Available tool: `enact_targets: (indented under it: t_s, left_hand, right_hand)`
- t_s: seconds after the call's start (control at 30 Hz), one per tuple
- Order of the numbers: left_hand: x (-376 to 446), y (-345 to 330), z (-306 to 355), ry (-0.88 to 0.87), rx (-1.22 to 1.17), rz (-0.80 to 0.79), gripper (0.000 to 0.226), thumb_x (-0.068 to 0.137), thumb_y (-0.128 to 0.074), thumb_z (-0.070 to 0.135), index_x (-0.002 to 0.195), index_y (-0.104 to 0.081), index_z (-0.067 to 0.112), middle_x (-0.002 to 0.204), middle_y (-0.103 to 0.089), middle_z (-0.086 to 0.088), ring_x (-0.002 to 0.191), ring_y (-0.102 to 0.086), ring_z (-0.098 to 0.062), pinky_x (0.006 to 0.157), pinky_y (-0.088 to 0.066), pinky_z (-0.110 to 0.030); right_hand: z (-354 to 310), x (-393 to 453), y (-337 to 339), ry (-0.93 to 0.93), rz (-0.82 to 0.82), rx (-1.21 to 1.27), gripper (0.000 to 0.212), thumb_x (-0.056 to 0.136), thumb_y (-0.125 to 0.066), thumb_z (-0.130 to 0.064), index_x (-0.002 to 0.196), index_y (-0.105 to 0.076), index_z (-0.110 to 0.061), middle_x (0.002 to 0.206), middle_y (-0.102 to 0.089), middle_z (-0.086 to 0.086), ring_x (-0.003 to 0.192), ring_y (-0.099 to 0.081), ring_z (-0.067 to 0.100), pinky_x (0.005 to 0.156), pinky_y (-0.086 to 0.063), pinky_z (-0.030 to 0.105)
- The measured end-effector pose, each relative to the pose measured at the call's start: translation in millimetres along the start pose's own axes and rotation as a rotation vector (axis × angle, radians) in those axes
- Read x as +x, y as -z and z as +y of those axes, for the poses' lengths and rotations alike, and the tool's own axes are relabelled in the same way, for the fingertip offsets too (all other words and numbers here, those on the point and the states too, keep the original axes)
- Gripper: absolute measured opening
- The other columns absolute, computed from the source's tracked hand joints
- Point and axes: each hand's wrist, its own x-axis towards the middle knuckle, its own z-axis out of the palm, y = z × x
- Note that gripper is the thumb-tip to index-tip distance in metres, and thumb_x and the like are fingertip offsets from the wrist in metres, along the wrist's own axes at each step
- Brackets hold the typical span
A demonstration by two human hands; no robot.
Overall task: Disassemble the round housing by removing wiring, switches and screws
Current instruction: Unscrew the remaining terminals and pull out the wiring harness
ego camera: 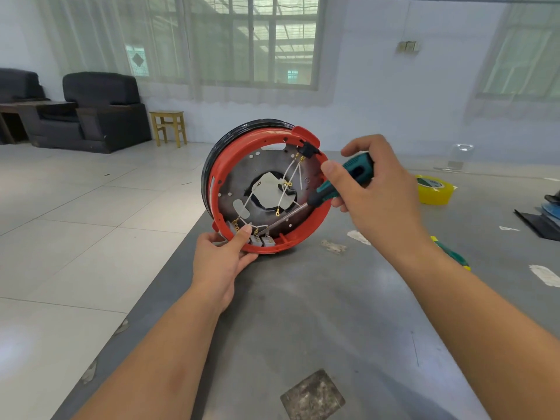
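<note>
Screwdriver in, down by the switches

My left hand (222,259) grips the housing (266,186) tilted on the surface (303,313); right hand (372,189) clutches the screwdriver (333,186) (tip near the switches (260,239)). A slip could nick wires (291,177).

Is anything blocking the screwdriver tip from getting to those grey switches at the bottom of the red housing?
Nothing solid. The screwdriver shaft already reaches the grey switches, among thin white wires; the left hand thumb lies just beside them.
</note>
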Motion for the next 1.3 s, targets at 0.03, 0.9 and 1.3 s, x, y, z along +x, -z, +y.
enact_targets:
  t_s: [0.03,0.9,1.3]
  left_hand:
    - [0.2,0.1,-0.2,-0.005,-0.003,0.001,0.046,0.088,-0.085,0.019,0.117,-0.049,0.012,0.119,-0.073,-0.019,0.093,-0.080,-0.026,0.076,-0.067,-0.037]
    - [-0.6,3.1,-1.8,-0.022,0.001,0.028,0.035,0.091,-0.077,0.000,0.114,-0.051,0.010,0.122,-0.066,-0.019,0.096,-0.079,-0.026,0.083,-0.066,-0.040]
    - [-2.7,-0.5,-0.7,-0.030,-0.014,0.068,0.044,0.091,-0.078,0.001,0.125,-0.050,0.003,0.120,-0.069,-0.019,0.097,-0.078,-0.028,0.083,-0.065,-0.041]
  right_hand:
    - [-1.0,3.9,-2.4,-0.003,-0.005,-0.029,0.025,0.087,-0.073,-0.045,0.100,-0.052,-0.039,0.080,-0.066,-0.007,0.064,-0.072,0.014,0.062,-0.062,0.035]
    - [-5.6,0.6,-6.7,0.141,-0.122,-0.162,0.021,0.098,-0.059,-0.038,0.107,-0.040,-0.036,0.084,-0.066,-0.001,0.070,-0.071,0.019,0.065,-0.061,0.043]
    - [19.3,-52.6,8.7,0.196,-0.084,-0.090,0.030,0.091,-0.072,-0.035,0.111,-0.050,-0.038,0.103,-0.062,-0.025,0.087,-0.070,0.005,0.070,-0.059,0.023]
